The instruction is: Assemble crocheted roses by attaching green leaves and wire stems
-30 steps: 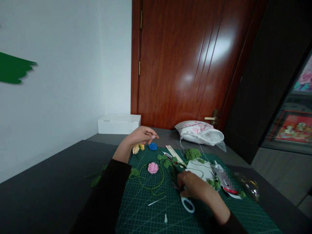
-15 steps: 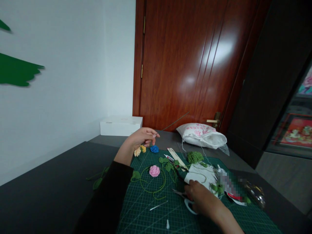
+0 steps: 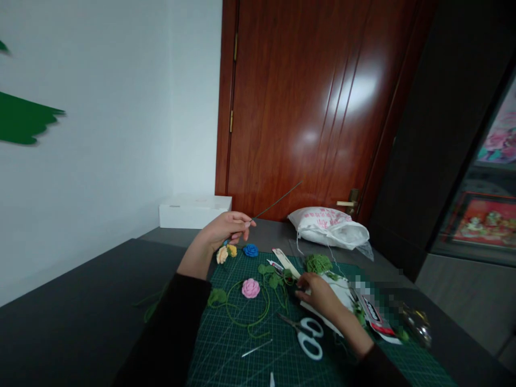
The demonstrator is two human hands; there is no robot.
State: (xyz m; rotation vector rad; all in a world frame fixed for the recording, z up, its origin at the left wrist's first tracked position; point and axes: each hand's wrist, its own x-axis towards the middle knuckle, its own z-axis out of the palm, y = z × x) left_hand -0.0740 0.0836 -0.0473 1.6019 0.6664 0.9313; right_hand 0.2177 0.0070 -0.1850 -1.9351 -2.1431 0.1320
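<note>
My left hand [image 3: 231,228] is raised over the far left of the mat, its fingers pinched on a thin dark wire [image 3: 278,200] that slants up to the right. Below that hand lie cream [image 3: 222,255], yellow [image 3: 231,250] and blue [image 3: 250,250] crocheted flowers. My right hand [image 3: 318,293] is low over the mat, fingers curved and apart, beside green crocheted leaves [image 3: 276,280] and a dark-handled tool that it mostly hides. Nearer me lie white-handled scissors [image 3: 309,338]. A pink crocheted rose [image 3: 250,288] sits by a loop of green cord [image 3: 245,324].
The green cutting mat [image 3: 226,344] also bears a metal hook [image 3: 257,348], green yarn [image 3: 318,263], a ruler-like strip [image 3: 285,262] and a package [image 3: 374,312]. Behind are a white box [image 3: 195,212] and a white sack [image 3: 328,227], before a brown door [image 3: 290,107].
My right hand has left the scissors, which now lie on the mat, and moved away from me toward the leaves and dark-handled tool. My left hand still holds the wire.
</note>
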